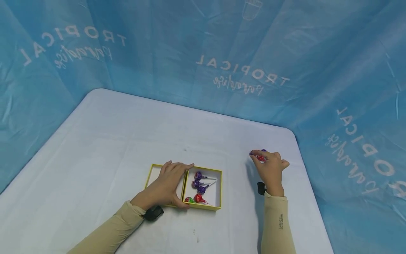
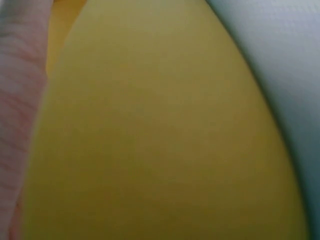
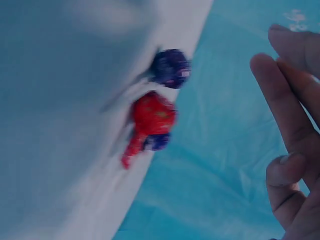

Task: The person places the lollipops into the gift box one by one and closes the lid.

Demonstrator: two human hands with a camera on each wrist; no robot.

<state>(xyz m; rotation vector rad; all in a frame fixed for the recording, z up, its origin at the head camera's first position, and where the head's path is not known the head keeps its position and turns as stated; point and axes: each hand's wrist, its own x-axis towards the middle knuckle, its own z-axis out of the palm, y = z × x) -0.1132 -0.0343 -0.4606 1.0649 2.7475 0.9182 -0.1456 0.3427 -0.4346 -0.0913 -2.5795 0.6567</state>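
Observation:
My left hand (image 1: pixel 165 185) grips a yellow-edged box (image 1: pixel 221 188) with a white inside. The thumb is at its front wall and the fingers reach its back edge. Several wrapped lollipops lie in the right section, among them a purple lollipop (image 1: pixel 203 189) and a red lollipop (image 1: pixel 199 198). At the right, my right hand (image 1: pixel 269 167) is over loose lollipops, thumb and index tips close to a purple one (image 1: pixel 251 153). The right wrist view shows another red lollipop (image 3: pixel 154 114) and purple lollipop (image 3: pixel 171 68), apart from the fingers (image 3: pixel 280 100); nothing held shows there.
A white-covered table (image 1: pixel 104 141) bears everything. Blue printed curtains (image 1: pixel 177 46) hang around its far, left and right edges. The left section (image 1: pixel 154 173) of the box is partly hidden by the left hand. A yellow wall (image 2: pixel 160 120) fills most of the left wrist view.

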